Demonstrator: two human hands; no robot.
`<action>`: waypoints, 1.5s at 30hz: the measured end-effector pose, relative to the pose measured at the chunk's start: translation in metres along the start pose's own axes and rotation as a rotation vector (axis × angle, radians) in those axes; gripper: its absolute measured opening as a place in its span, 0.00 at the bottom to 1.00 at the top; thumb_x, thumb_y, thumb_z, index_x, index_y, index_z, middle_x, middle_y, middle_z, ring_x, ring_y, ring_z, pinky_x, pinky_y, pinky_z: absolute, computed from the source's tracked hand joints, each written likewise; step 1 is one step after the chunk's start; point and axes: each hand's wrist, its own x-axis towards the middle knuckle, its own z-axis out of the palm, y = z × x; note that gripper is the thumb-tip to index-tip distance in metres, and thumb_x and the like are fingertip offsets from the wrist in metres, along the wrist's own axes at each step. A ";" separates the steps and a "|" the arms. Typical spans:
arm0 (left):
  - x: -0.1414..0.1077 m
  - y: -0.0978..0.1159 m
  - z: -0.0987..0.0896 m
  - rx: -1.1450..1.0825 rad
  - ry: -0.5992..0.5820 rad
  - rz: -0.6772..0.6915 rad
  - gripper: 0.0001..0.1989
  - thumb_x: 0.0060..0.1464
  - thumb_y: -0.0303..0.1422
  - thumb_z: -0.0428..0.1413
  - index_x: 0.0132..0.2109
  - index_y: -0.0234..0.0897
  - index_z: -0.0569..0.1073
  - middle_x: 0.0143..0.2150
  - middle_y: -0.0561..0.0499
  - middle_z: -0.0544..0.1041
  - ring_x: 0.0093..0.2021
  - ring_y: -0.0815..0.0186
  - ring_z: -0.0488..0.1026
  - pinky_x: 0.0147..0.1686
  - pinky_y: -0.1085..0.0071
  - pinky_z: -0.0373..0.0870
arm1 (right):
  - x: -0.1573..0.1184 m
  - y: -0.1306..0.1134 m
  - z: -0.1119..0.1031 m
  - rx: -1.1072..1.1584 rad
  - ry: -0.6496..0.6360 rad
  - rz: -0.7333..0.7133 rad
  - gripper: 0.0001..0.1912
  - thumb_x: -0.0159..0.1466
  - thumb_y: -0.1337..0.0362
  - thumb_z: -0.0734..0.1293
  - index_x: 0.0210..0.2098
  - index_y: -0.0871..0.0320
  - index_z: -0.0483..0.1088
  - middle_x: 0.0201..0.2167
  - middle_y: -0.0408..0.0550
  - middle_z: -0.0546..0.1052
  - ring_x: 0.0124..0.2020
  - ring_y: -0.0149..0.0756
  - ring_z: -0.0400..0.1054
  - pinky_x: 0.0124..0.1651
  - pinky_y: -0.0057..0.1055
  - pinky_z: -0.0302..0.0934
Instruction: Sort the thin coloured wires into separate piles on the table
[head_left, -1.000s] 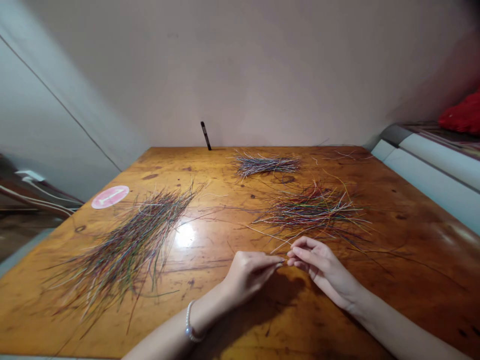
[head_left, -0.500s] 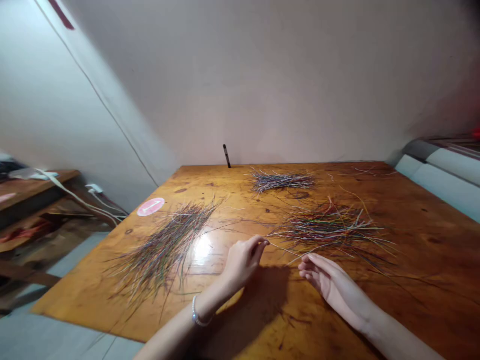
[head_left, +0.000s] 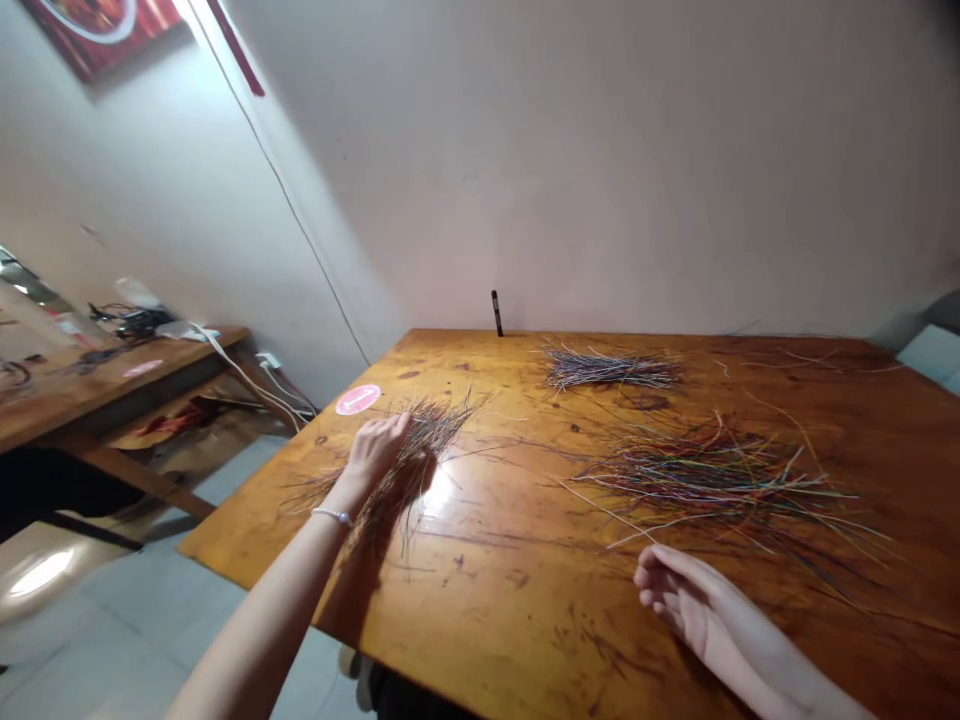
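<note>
My left hand (head_left: 379,450) is over the left pile of thin coloured wires (head_left: 405,470), its fingers curled together at the pile's upper part. Whatever those fingertips pinch is too small or hidden to make out. Lower right, my right hand (head_left: 686,600) is closed, thumb against fingers, on the end of a thin pale wire (head_left: 600,508). That wire stretches up and left from the fingertips, crossing another light strand. Just beyond the right hand lies a looser pile of mixed coloured wires (head_left: 712,470).
Farther back is a smaller bundle of bluish and white wires (head_left: 611,370). A black marker (head_left: 496,313) stands upright by the wall. A round pink sticker (head_left: 358,400) is on the wooden table (head_left: 510,620). Another table (head_left: 150,385) with cables stands at left.
My left hand has let go of the pale wire's far end and moved left onto the left pile. My right hand keeps hold of its end. The view has turned left.
</note>
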 end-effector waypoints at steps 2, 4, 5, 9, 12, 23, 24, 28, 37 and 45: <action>0.007 -0.012 0.001 0.006 0.046 -0.027 0.11 0.59 0.25 0.45 0.41 0.30 0.71 0.34 0.37 0.77 0.37 0.55 0.74 0.38 0.65 0.64 | 0.000 -0.001 0.001 -0.006 -0.009 0.043 0.06 0.54 0.63 0.74 0.28 0.59 0.77 0.26 0.47 0.80 0.26 0.31 0.74 0.29 0.22 0.69; 0.014 -0.020 -0.001 0.002 0.103 -0.046 0.14 0.62 0.30 0.44 0.49 0.30 0.69 0.42 0.35 0.76 0.44 0.53 0.72 0.44 0.62 0.62 | -0.001 -0.001 0.003 -0.011 0.000 0.047 0.06 0.54 0.62 0.74 0.28 0.59 0.77 0.25 0.46 0.80 0.24 0.30 0.74 0.27 0.21 0.67; 0.018 -0.022 -0.003 0.003 0.138 -0.056 0.16 0.63 0.32 0.43 0.52 0.30 0.67 0.47 0.35 0.75 0.48 0.52 0.70 0.47 0.60 0.61 | -0.002 -0.001 0.004 -0.015 0.005 0.048 0.07 0.53 0.62 0.74 0.28 0.59 0.76 0.25 0.46 0.80 0.23 0.29 0.73 0.26 0.21 0.66; 0.033 -0.011 -0.015 0.028 0.406 -0.074 0.19 0.63 0.38 0.44 0.55 0.32 0.66 0.52 0.35 0.72 0.52 0.50 0.66 0.50 0.56 0.58 | -0.004 -0.001 0.009 -0.041 0.051 0.091 0.10 0.50 0.60 0.76 0.26 0.60 0.75 0.23 0.45 0.79 0.22 0.28 0.72 0.24 0.20 0.64; 0.040 0.021 -0.021 -0.070 0.451 0.077 0.16 0.62 0.37 0.47 0.51 0.34 0.69 0.48 0.37 0.74 0.49 0.54 0.69 0.47 0.61 0.62 | -0.005 -0.001 0.009 -0.063 0.059 0.136 0.12 0.48 0.59 0.76 0.25 0.60 0.75 0.23 0.45 0.78 0.22 0.28 0.71 0.25 0.21 0.63; 0.031 0.079 0.027 -0.334 0.204 0.008 0.10 0.57 0.29 0.49 0.38 0.37 0.76 0.37 0.45 0.79 0.40 0.57 0.72 0.40 0.65 0.65 | -0.023 -0.009 0.022 -0.094 0.066 0.064 0.12 0.51 0.57 0.75 0.26 0.60 0.75 0.25 0.45 0.76 0.27 0.29 0.68 0.31 0.23 0.63; 0.028 0.080 0.030 -0.331 0.199 -0.007 0.10 0.56 0.28 0.50 0.40 0.37 0.76 0.38 0.45 0.79 0.41 0.56 0.71 0.41 0.63 0.64 | -0.024 -0.010 0.023 -0.126 0.062 0.035 0.12 0.52 0.56 0.74 0.27 0.60 0.75 0.26 0.46 0.76 0.29 0.30 0.68 0.33 0.24 0.63; 0.020 0.097 0.038 -0.316 0.216 -0.090 0.13 0.56 0.31 0.50 0.47 0.35 0.74 0.38 0.44 0.79 0.41 0.54 0.70 0.46 0.59 0.59 | -0.026 -0.014 0.022 -0.227 0.060 -0.025 0.13 0.55 0.54 0.71 0.29 0.58 0.75 0.29 0.46 0.76 0.33 0.33 0.68 0.38 0.26 0.64; 0.018 0.107 0.043 -0.331 0.244 -0.162 0.17 0.57 0.34 0.49 0.51 0.33 0.72 0.36 0.42 0.78 0.41 0.52 0.69 0.46 0.56 0.57 | -0.018 -0.012 0.018 -0.242 0.081 -0.008 0.13 0.54 0.54 0.72 0.29 0.58 0.75 0.29 0.46 0.76 0.33 0.32 0.68 0.38 0.26 0.63; 0.023 0.084 0.043 -0.446 0.161 -0.011 0.09 0.53 0.28 0.53 0.35 0.40 0.78 0.35 0.47 0.81 0.39 0.56 0.75 0.41 0.63 0.65 | -0.021 -0.012 0.020 -0.223 0.058 -0.011 0.12 0.55 0.55 0.72 0.29 0.58 0.76 0.28 0.45 0.77 0.32 0.31 0.68 0.37 0.26 0.63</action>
